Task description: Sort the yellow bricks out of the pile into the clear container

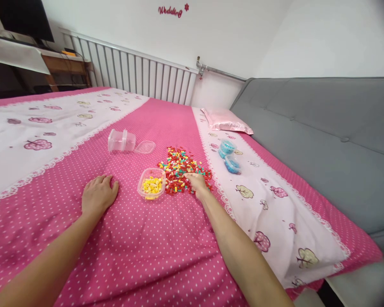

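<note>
My right hand [196,182] reaches into a spread heap of small capsule-like pieces [176,164] in red, yellow, green and white. Its fingers are drawn together at the heap, and whatever is between them is too small to make out. Just left of the heap stands a clear plastic tub [140,194] with yellow pieces [152,184] inside. My left hand [99,194] lies flat on the pink dotted bedcover [141,243], fingers stretched out, holding nothing, to the left of the tub.
Behind the tub, clear containers [120,140] lie on their side beside a clear lid [145,147]. On the right are containers with blue contents [227,147]. A pink pillow [225,120] rests near the grey headboard [310,123]. A radiator [137,68] lines the wall.
</note>
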### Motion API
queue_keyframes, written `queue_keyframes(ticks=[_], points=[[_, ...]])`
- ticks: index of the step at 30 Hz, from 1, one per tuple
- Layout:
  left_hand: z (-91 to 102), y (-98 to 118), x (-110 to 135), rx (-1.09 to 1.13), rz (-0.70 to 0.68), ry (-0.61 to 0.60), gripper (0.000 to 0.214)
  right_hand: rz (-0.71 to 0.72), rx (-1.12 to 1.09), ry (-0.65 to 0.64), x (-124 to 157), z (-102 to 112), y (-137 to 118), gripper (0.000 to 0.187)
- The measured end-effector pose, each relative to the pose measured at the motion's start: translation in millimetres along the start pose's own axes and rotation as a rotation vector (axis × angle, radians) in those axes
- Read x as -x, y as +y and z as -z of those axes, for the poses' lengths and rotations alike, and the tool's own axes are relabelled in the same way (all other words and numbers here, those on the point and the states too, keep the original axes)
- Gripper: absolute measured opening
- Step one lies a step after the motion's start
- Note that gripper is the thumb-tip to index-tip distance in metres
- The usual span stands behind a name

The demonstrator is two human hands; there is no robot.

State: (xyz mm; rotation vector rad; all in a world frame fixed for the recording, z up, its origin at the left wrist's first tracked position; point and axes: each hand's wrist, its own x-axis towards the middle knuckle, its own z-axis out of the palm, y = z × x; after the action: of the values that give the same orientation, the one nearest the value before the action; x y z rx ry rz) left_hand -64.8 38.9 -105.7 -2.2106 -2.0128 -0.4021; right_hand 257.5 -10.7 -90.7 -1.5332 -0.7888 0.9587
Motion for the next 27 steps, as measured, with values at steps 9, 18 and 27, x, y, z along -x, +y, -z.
queue_keyframes(ticks=[9, 18, 27], points=[[1.0, 0.4, 0.3, 0.006, 0.001, 0.007, 0.059, 0.032, 0.442, 0.027, -5.0, 6.0, 11.1, 0.008], [1.9, 1.1, 0.9, 0.012, 0.008, -0.004, 0.060, 0.046, 0.540, -0.057, -1.6, 8.0, 7.5, 0.010], [2.0, 1.3, 1.1, 0.007, 0.008, -0.004, 0.060, -0.008, 0.156, -0.047, 3.8, 4.0, 2.7, 0.003]])
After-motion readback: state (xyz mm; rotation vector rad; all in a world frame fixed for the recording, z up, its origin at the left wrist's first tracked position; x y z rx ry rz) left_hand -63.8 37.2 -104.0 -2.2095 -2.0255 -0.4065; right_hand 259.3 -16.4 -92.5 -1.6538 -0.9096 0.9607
